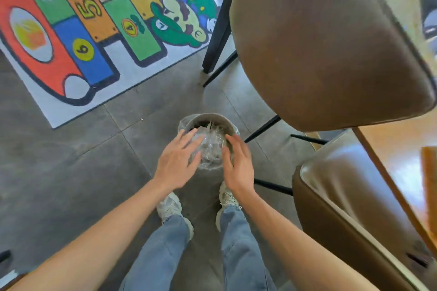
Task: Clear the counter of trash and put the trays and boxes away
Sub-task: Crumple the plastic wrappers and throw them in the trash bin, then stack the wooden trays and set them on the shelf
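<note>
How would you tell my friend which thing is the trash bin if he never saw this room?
Find the big colourful number rug on the grey floor, then look toward the brown chairs. Between them, just ahead of the person's shoes, stands a small round bin. It is the only round thing on the floor, stuffed with crinkly clear plastic, with the left hand and right hand spread open over it.

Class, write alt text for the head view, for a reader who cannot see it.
Both hands, left and right, open, press clear plastic trash into a small grey bin on the tiled floor. Brown chairs stand to the right, a colourful numbered rug upper left.
</note>
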